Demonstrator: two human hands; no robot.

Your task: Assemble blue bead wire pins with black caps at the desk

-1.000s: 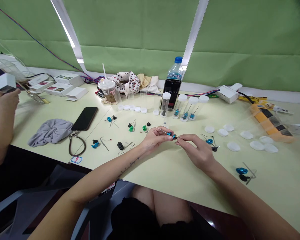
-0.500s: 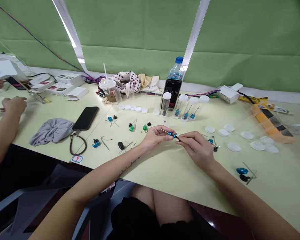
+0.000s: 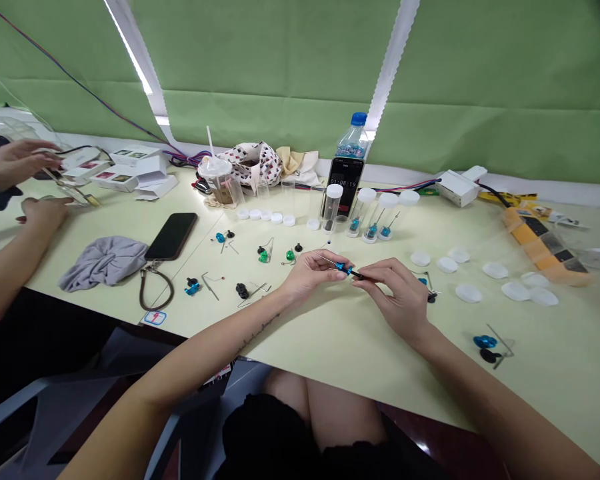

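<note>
Between my two hands, above the table (image 3: 310,347), is a small blue metal part (image 3: 344,268) with a thin wire and a black piece (image 3: 356,274) at its right end. My left hand (image 3: 313,275) pinches the blue part. The fingertips of my right hand (image 3: 397,293) are closed on the black piece. Beyond my hands stand clear tubes with white caps (image 3: 366,195), some holding blue parts. Green parts (image 3: 290,255) with black pieces lie left of the tubes. Another blue part (image 3: 485,341) lies at the right, beside a black piece and bent wires.
A phone showing a timer (image 3: 343,187) leans on a bottle (image 3: 351,142). Clear round lids (image 3: 467,293) and an orange case (image 3: 545,247) are at right. A black phone (image 3: 171,237), grey cloth (image 3: 103,262) and drink cup (image 3: 217,179) are left. Another person's hands (image 3: 17,163) work at far left.
My right fingers have shifted slightly, and the blue part between my hands shows more. At far left, the other person's upper hand has moved right, and a white box now stands among the boxes.
</note>
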